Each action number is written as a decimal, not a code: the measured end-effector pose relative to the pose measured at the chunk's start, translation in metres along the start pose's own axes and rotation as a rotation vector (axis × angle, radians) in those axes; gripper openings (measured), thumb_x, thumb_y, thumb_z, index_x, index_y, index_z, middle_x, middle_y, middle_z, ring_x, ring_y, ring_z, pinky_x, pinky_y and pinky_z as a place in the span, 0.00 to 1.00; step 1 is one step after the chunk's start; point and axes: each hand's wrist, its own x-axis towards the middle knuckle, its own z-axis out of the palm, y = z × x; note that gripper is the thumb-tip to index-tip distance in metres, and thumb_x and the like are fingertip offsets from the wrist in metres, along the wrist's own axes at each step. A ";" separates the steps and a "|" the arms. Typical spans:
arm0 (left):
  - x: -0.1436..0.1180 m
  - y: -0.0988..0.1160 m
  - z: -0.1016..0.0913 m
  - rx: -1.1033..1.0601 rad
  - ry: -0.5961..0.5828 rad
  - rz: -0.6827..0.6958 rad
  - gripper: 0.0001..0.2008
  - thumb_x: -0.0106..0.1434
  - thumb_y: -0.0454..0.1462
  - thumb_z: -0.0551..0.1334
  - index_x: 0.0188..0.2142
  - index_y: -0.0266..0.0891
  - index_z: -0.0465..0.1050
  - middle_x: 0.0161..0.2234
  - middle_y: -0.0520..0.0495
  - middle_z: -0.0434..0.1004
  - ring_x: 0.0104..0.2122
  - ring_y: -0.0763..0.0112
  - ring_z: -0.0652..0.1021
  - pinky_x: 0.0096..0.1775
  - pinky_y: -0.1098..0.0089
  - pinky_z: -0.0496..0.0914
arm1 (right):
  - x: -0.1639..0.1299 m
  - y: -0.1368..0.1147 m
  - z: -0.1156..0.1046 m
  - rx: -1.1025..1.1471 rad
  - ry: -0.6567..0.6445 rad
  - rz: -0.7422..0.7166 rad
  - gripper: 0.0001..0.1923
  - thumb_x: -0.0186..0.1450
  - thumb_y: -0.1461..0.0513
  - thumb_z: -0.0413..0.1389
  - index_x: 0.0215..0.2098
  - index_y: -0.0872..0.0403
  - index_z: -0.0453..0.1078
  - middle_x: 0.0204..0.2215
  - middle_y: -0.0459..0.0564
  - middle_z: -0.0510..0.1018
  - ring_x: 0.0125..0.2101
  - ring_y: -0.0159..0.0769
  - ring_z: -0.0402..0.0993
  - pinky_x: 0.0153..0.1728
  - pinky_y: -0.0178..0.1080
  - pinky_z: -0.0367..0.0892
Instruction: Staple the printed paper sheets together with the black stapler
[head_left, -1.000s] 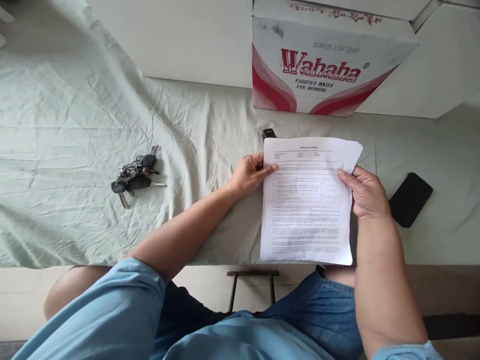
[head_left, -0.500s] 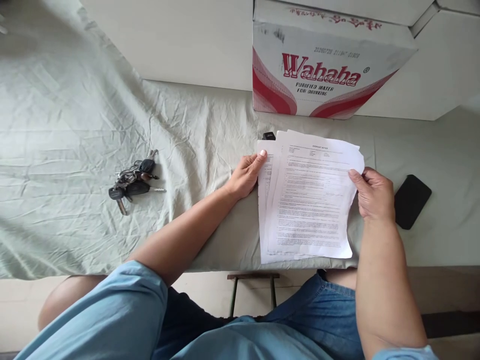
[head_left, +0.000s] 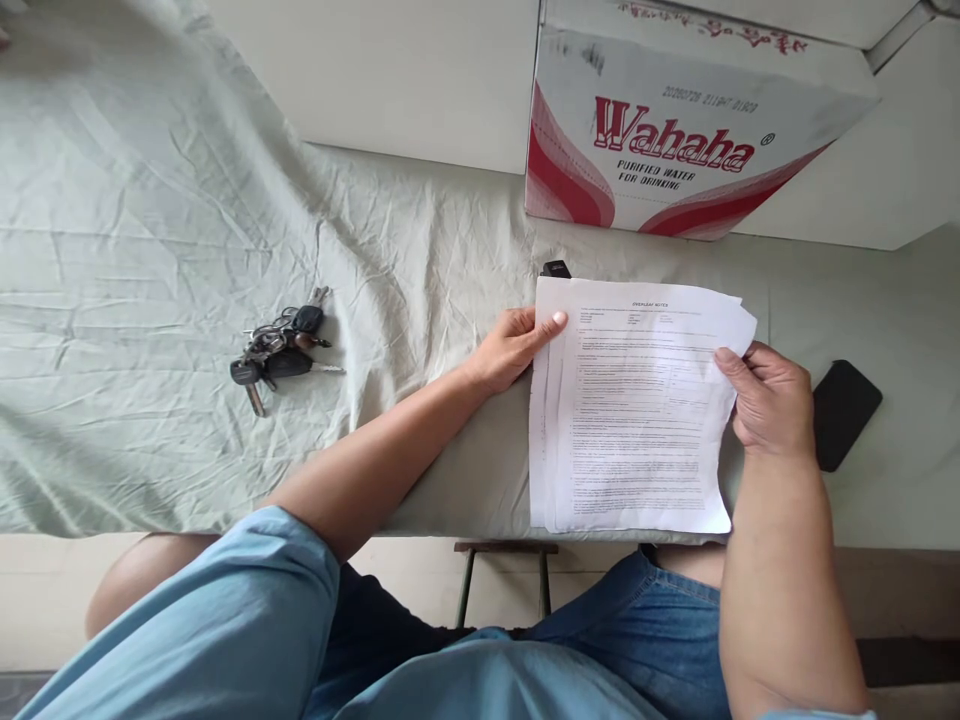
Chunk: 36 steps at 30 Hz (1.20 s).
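While left hand (head_left: 514, 350) clasps papers (head_left: 637, 430), right hand (head_left: 774, 395) pinches.

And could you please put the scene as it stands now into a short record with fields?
Left hand: on the left edge of the paper sheets, thumb on top
Right hand: holds their upper right side, thumb on top
Sheets: printed, headed "OVERLEAF NOTES", edges offset along the left
Left side: bunch of keys on the pale green cloth
Right side: flat black object, beside the right hand
Beyond the sheets: small black object, partly covered; farther back, Wahaha box
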 end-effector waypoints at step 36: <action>0.017 -0.004 -0.015 -0.208 0.252 0.132 0.32 0.63 0.62 0.80 0.53 0.42 0.84 0.49 0.40 0.94 0.60 0.45 0.90 0.61 0.48 0.86 | 0.000 -0.014 -0.022 0.052 -0.213 0.244 0.37 0.49 0.37 0.85 0.48 0.44 0.85 0.44 0.53 0.91 0.51 0.55 0.89 0.52 0.54 0.86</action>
